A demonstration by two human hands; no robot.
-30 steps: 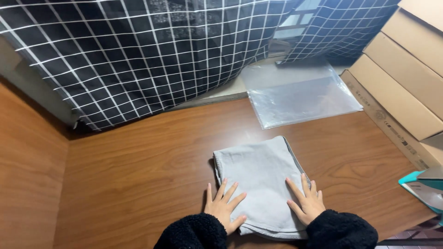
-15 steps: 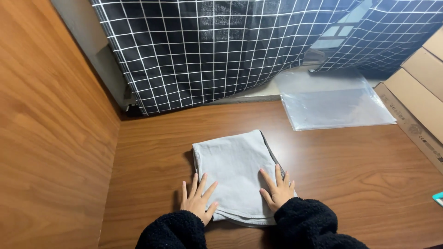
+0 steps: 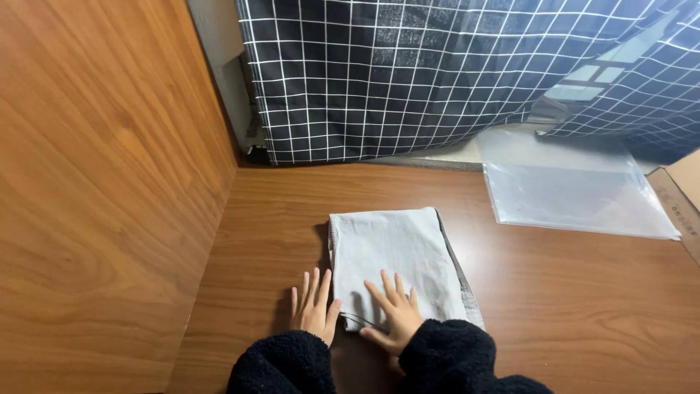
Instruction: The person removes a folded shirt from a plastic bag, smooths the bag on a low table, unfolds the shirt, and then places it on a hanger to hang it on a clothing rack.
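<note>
A folded pale grey cloth (image 3: 397, 255) lies flat on the brown wooden table (image 3: 583, 306), just in front of me. My left hand (image 3: 312, 305) rests palm down on the table at the cloth's near left corner, fingers spread, thumb touching its edge. My right hand (image 3: 392, 314) lies flat on the cloth's near edge with fingers apart. Both arms wear black fleecy sleeves (image 3: 437, 361). Neither hand grips anything.
A wooden side panel (image 3: 102, 190) walls off the left. A black curtain with a white grid (image 3: 452, 73) hangs behind the table. A clear plastic bag (image 3: 569, 193) lies flat at the back right. A cardboard box edge (image 3: 682, 201) shows at far right.
The view has swung left, bringing the wooden panel in and the boxes out. My right hand has shifted from the cloth's right side to its near left edge, close to the left hand.
</note>
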